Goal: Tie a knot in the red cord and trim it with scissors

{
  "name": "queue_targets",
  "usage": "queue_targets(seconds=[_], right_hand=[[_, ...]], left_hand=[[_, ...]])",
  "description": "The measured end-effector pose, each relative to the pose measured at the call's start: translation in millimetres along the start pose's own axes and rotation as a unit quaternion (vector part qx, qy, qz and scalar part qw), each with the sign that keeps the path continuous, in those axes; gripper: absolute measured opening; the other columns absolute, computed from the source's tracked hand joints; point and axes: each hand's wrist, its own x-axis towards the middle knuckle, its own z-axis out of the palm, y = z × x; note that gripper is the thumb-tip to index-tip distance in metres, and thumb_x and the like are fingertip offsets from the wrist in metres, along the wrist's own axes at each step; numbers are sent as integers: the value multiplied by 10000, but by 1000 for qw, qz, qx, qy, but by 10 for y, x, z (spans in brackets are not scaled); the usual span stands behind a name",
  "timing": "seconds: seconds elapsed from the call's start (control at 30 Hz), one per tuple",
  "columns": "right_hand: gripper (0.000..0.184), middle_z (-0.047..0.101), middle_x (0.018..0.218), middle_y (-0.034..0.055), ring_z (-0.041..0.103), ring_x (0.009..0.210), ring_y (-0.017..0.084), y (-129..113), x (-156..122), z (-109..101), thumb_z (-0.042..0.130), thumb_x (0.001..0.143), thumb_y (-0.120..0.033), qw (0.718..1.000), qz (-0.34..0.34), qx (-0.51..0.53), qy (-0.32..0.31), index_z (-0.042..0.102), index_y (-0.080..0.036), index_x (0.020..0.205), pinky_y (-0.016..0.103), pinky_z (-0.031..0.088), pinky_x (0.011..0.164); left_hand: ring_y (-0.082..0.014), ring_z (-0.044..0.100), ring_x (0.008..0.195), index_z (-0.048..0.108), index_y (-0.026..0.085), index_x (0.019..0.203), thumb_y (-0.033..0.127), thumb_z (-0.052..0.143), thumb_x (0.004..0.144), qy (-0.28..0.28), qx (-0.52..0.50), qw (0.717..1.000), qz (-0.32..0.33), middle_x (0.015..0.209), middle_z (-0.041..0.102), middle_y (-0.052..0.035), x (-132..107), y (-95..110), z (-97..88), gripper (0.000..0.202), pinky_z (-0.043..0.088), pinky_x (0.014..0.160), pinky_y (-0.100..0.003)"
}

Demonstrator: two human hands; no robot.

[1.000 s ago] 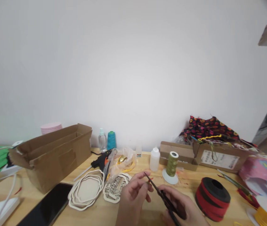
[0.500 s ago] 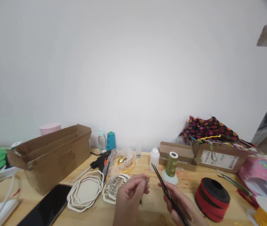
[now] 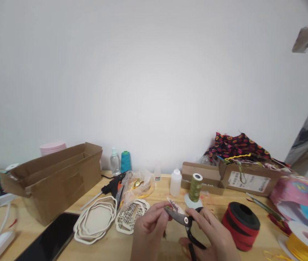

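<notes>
My left hand [image 3: 151, 223] is closed in a pinch on thin olive-green strands [image 3: 165, 233]; most of them are hidden behind the fingers, and a short dark end hangs below. In my right hand [image 3: 210, 232] are black-handled scissors [image 3: 185, 219], with fingers in and around the loops. Their blades stand apart and point left, the lower blade at the left fingertips. Just beyond the scissors stands a spool of olive-green thread [image 3: 195, 189] with a white base. A white squeeze bottle [image 3: 176, 183] is beside it.
Wooden cutout frames [image 3: 95, 221] and lattice pieces [image 3: 129, 217] lie left, near a phone [image 3: 49, 237] and a long cardboard box [image 3: 61, 185]. A glue gun [image 3: 113, 186] lies behind. Rightward are a red-and-black ribbon roll [image 3: 240, 226], a yellow spool [image 3: 306, 243] and a filled box [image 3: 247, 179].
The scissors have gone from closed and pointing up to spread and pointing left, and have come to the left fingertips. My right hand has turned with them. The view has shifted slightly.
</notes>
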Motion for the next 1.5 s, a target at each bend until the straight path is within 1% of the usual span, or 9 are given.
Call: queue_targets(seconds=[0.17,0.27,0.4,0.63,0.87,1.2,1.3,1.4,1.5], right_hand=[[474,553,747,57,587,632,169,-14,11,-3,651,679,-256,1000,-11,10,16,480,-135,1105,219,496,522],[471,561,738,55,588,617,167,-8,11,0,648,679,-259,1000,-8,9,21,489,-140,1107,221,497,516],[439,566,732,60,595,628,168,-4,12,3,624,706,-272,999,-16,8,27,498,-132,1103,219,501,527],[405,584,745,77,600,642,177,-3,21,-20,603,733,-293,999,-28,-1,27,497,-127,1088,229,505,532],[366,593,699,60,596,611,184,-15,31,-46,581,747,-343,999,-25,-19,29,528,-138,1045,242,500,509],[347,583,680,53,598,606,172,-17,37,-65,576,765,-314,999,-41,-14,23,506,-126,1049,224,495,517],[352,594,689,48,601,612,171,-10,33,-63,585,758,-316,999,-35,-5,22,502,-148,1055,218,494,521],[346,618,739,49,611,651,168,-7,29,-56,596,752,-283,999,-25,28,17,496,-170,1063,209,497,561],[325,626,742,26,615,652,157,9,25,-43,630,722,-295,995,40,89,15,518,-196,1010,189,494,577]], left_hand=[[-228,586,828,699,197,583,281,555,720,-32,-17,999,11,822,687,-66,-8,12,34,215,456,740,-256],[-217,585,805,702,201,591,287,549,730,-40,-11,999,16,778,681,-54,-9,-12,35,224,451,728,-241],[-217,582,829,706,205,621,293,541,740,-44,-9,999,12,828,677,-53,-15,-37,27,222,444,755,-246],[-219,582,815,721,211,634,272,539,737,-39,8,999,16,811,682,-54,-21,17,40,217,436,740,-242],[-214,576,802,723,223,634,254,541,735,-38,3,999,32,806,684,-50,-18,10,34,210,432,746,-247],[-211,578,784,723,213,648,254,539,740,-20,26,999,37,796,681,-55,-20,-8,24,209,437,723,-247],[-205,579,772,719,211,644,255,536,743,-24,32,998,37,787,682,-54,-20,-16,18,213,443,704,-242],[-204,585,785,704,216,592,256,547,732,-14,29,999,37,789,691,-47,-19,-39,14,214,447,718,-242],[-217,597,825,690,212,540,257,576,704,7,22,999,26,806,702,-52,-14,-57,15,204,456,737,-249]])
